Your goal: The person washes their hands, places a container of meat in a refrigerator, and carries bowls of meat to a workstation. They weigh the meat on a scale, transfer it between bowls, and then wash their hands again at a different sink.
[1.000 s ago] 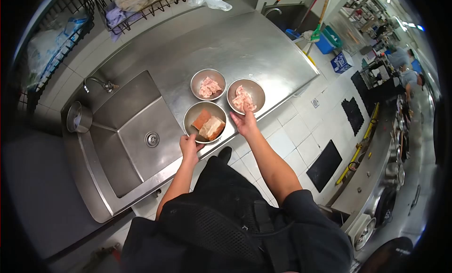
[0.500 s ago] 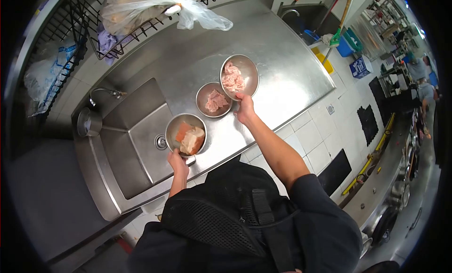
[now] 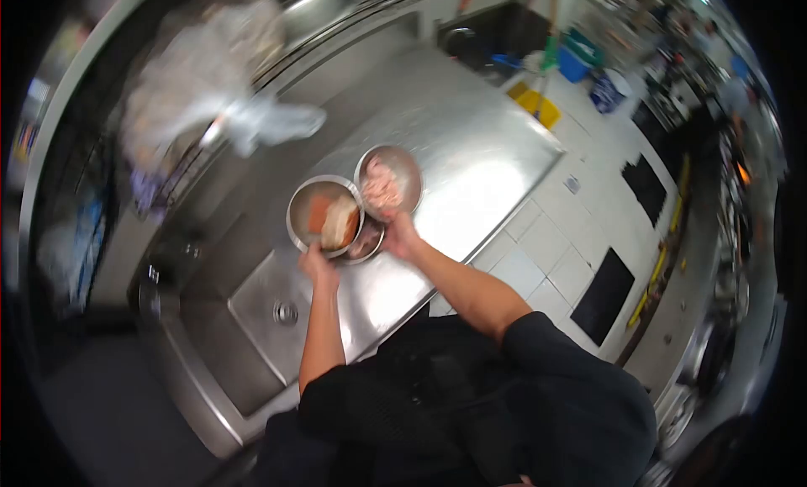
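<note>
My left hand (image 3: 319,267) grips the near rim of a metal bowl (image 3: 299,208) with chunky orange and cream-coloured pieces (image 3: 340,222) inside. Another metal bowl (image 3: 410,180), holding pale pink raw meat (image 3: 382,184), is in my right hand (image 3: 402,235), whose fingers are at its lower rim. The two bowls sit side by side, their rims meeting in this view. Below them, partly hidden, a smaller metal bowl (image 3: 376,250) with pink meat (image 3: 362,242) shows on the steel counter (image 3: 479,142).
A steel sink (image 3: 252,310) with a drain lies left of the bowls. A clear plastic bag (image 3: 202,100) hangs from the wire rack at upper left. Beyond the counter's far end stand a yellow bucket (image 3: 538,107) and a blue bin (image 3: 575,60). A black mat (image 3: 603,295) lies on the tiled floor.
My left hand has brought its bowl up and right from the sink's edge, so it now overlaps the smaller bowl. The right-hand bowl is closer to it. The camera view has turned.
</note>
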Demonstrator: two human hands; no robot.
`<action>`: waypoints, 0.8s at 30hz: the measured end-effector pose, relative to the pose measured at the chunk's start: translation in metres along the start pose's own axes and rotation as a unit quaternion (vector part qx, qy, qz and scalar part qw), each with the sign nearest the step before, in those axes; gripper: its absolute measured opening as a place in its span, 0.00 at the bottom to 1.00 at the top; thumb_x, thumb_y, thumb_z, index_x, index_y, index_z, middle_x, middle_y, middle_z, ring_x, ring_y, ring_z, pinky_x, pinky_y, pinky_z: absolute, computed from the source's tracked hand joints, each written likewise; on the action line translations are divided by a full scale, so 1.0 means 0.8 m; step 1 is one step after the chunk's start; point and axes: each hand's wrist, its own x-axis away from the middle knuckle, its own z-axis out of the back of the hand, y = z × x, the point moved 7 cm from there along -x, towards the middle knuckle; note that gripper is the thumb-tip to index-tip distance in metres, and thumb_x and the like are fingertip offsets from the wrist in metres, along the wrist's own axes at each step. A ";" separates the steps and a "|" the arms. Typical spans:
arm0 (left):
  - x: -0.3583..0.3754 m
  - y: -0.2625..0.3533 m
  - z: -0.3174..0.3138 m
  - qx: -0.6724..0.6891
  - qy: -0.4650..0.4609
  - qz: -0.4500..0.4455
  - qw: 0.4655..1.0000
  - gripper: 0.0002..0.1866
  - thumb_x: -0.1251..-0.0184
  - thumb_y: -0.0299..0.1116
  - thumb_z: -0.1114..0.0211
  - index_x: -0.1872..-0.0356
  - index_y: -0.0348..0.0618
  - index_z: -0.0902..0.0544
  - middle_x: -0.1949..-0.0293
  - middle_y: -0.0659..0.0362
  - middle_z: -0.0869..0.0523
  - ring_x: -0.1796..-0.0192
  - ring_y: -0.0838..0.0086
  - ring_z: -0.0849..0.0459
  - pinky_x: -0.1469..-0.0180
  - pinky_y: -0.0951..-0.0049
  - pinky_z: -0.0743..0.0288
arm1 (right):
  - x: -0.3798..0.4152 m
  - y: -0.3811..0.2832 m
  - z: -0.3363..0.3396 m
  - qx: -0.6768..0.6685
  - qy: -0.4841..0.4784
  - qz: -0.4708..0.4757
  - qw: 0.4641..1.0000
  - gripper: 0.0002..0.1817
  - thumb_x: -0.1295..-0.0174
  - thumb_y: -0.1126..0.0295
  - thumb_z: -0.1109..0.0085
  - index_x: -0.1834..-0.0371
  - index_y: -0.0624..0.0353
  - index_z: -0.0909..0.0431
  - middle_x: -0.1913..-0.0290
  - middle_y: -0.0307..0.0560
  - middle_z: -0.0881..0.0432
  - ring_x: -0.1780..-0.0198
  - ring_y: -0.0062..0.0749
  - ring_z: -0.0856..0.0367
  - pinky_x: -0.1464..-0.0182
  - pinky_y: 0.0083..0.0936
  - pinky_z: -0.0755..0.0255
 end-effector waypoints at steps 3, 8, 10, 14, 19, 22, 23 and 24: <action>0.013 -0.017 -0.029 -0.012 -0.052 0.003 0.999 0.13 0.43 0.26 0.42 0.57 0.34 0.24 0.57 0.52 0.18 0.58 0.64 0.15 0.60 0.63 0.19 | 0.000 -0.029 0.040 -0.039 -0.015 0.033 0.999 0.27 0.36 0.64 0.58 0.35 0.64 0.37 0.38 0.59 0.27 0.38 0.52 0.27 0.36 0.57 0.34; 0.050 -0.048 -0.148 -0.050 -0.125 0.035 0.990 0.12 0.42 0.26 0.44 0.57 0.34 0.26 0.57 0.51 0.18 0.58 0.61 0.14 0.62 0.59 0.16 | 0.067 -0.129 0.100 -0.072 0.017 0.113 0.991 0.27 0.35 0.64 0.58 0.34 0.64 0.37 0.35 0.57 0.29 0.35 0.51 0.30 0.34 0.57 0.37; 0.075 -0.078 -0.208 -0.059 -0.173 0.051 0.982 0.12 0.42 0.26 0.44 0.57 0.35 0.26 0.57 0.51 0.18 0.58 0.61 0.14 0.62 0.59 0.15 | 0.096 -0.176 0.146 -0.080 0.031 0.139 0.987 0.28 0.35 0.64 0.58 0.33 0.64 0.37 0.34 0.57 0.30 0.34 0.51 0.30 0.33 0.58 0.39; 0.138 -0.160 -0.342 -0.084 -0.270 0.112 0.953 0.13 0.36 0.31 0.49 0.54 0.34 0.26 0.54 0.50 0.19 0.55 0.59 0.14 0.59 0.56 0.16 | 0.169 -0.272 0.254 -0.142 0.086 0.202 0.965 0.26 0.36 0.67 0.54 0.36 0.66 0.35 0.41 0.57 0.24 0.40 0.47 0.24 0.33 0.49 0.34; 0.284 -0.249 -0.482 -0.126 -0.350 0.178 0.911 0.15 0.32 0.32 0.54 0.51 0.32 0.27 0.50 0.48 0.20 0.53 0.57 0.15 0.57 0.54 0.17 | 0.289 -0.390 0.377 -0.193 0.110 0.277 0.935 0.25 0.38 0.67 0.53 0.38 0.65 0.32 0.39 0.54 0.25 0.38 0.44 0.27 0.33 0.45 0.36; 0.364 -0.307 -0.555 -0.128 -0.351 0.197 0.907 0.13 0.35 0.29 0.52 0.55 0.33 0.26 0.56 0.49 0.19 0.57 0.59 0.15 0.58 0.53 0.18 | 0.364 -0.459 0.448 -0.217 0.147 0.284 0.922 0.24 0.38 0.67 0.53 0.39 0.65 0.31 0.40 0.54 0.24 0.38 0.44 0.27 0.32 0.43 0.37; 0.376 -0.332 -0.576 -0.134 -0.352 0.210 0.902 0.11 0.37 0.28 0.51 0.57 0.33 0.27 0.59 0.50 0.19 0.59 0.59 0.16 0.58 0.53 0.18 | 0.373 -0.480 0.472 -0.211 0.149 0.285 0.923 0.24 0.38 0.67 0.53 0.39 0.65 0.31 0.40 0.54 0.24 0.38 0.44 0.27 0.32 0.43 0.37; 0.379 -0.363 -0.597 -0.129 -0.368 0.237 0.890 0.09 0.41 0.26 0.49 0.61 0.33 0.27 0.62 0.52 0.20 0.62 0.62 0.16 0.60 0.56 0.19 | 0.380 -0.500 0.498 -0.224 0.154 0.288 0.918 0.23 0.37 0.67 0.54 0.39 0.65 0.31 0.40 0.54 0.24 0.38 0.44 0.27 0.32 0.43 0.37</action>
